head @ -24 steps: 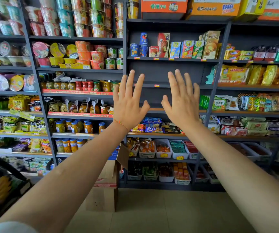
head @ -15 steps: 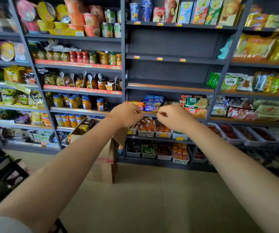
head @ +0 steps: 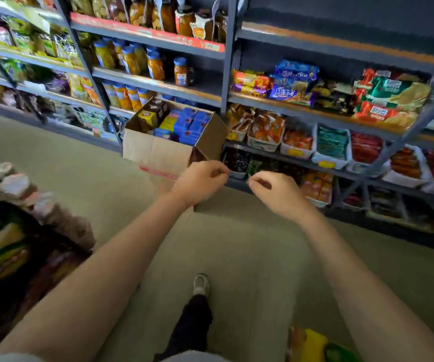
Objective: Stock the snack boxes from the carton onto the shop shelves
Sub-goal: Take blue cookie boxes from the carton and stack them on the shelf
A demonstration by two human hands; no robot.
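Ahead and above the hands, on the floor against the shelves, an open carton of snack boxes is seen. Left hand, nearer, overlaps its front corner; right hand is offset rightward. Fingers of both are curled, nothing held.

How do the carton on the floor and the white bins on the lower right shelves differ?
The carton is brown cardboard with open flaps; the white bins look like plastic and have no flaps. The carton stands on the floor; the bins sit in rows on shelves. The carton holds mostly blue snack boxes; the bins hold small packets. Both are open on top and filled with goods.
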